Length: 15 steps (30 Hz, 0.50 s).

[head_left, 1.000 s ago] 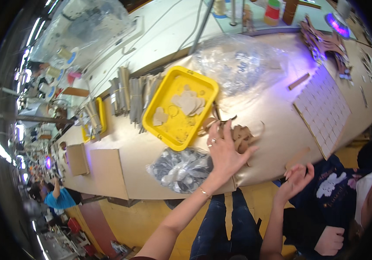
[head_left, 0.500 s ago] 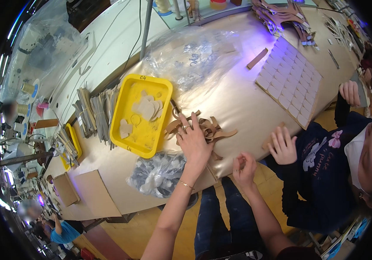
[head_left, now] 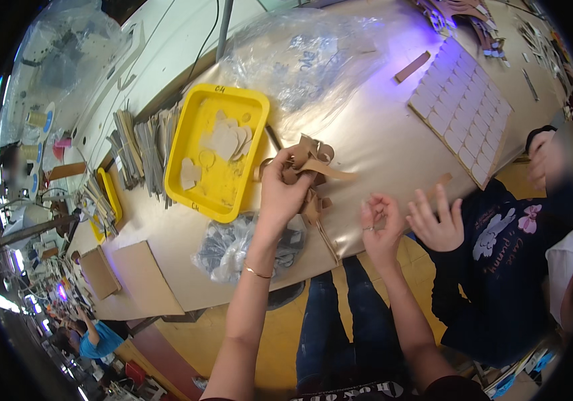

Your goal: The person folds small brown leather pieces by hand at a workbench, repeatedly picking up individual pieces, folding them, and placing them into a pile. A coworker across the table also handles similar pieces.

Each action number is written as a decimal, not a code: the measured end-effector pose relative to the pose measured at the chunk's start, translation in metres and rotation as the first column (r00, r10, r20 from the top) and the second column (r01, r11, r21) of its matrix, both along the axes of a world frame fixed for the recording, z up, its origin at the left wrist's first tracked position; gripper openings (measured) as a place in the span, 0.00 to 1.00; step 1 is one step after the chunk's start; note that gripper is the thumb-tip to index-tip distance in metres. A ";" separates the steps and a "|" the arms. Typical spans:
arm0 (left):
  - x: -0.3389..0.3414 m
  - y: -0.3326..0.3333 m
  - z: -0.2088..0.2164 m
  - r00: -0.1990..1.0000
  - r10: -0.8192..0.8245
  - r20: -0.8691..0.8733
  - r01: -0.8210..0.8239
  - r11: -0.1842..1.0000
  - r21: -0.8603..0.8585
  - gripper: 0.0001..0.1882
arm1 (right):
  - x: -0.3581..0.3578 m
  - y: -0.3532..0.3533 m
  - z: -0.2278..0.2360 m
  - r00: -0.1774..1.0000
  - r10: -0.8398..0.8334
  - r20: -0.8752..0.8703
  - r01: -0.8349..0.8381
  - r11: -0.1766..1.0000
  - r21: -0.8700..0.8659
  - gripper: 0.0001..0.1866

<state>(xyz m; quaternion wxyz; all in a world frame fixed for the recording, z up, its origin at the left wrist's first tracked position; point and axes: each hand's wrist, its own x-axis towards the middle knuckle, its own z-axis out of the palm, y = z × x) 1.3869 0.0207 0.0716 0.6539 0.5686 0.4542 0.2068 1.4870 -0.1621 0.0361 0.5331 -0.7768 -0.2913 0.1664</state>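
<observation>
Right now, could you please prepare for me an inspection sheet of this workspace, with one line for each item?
Surface: tan-covered table, shiny.
Job's things: brown strips, curled and bunched.
Clutter: yellow tray with pale pieces, clear plastic bag, bag of dark pieces, bundled strips.
Hands: left hand grips the brown strips; right hand loosely curled, nothing seen in it.
Cables: dark cable beside the grey pole.
Surroundings: co-worker's hand right of the right hand.
</observation>
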 end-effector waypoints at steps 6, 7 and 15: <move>-0.027 0.006 0.037 0.859 0.339 0.383 -0.041 0.792 -0.610 0.18 | 0.001 0.019 0.024 0.974 0.060 -0.218 -0.036 0.993 0.114 0.10; -0.029 0.006 0.039 0.836 0.383 0.393 -0.021 0.738 -0.674 0.18 | -0.002 0.018 0.028 0.962 0.064 -0.264 -0.030 0.991 0.128 0.10; -0.043 -0.009 0.035 0.758 0.526 0.387 -0.007 0.599 -0.800 0.15 | -0.017 0.012 0.034 0.949 0.305 0.081 -0.301 0.952 -0.059 0.07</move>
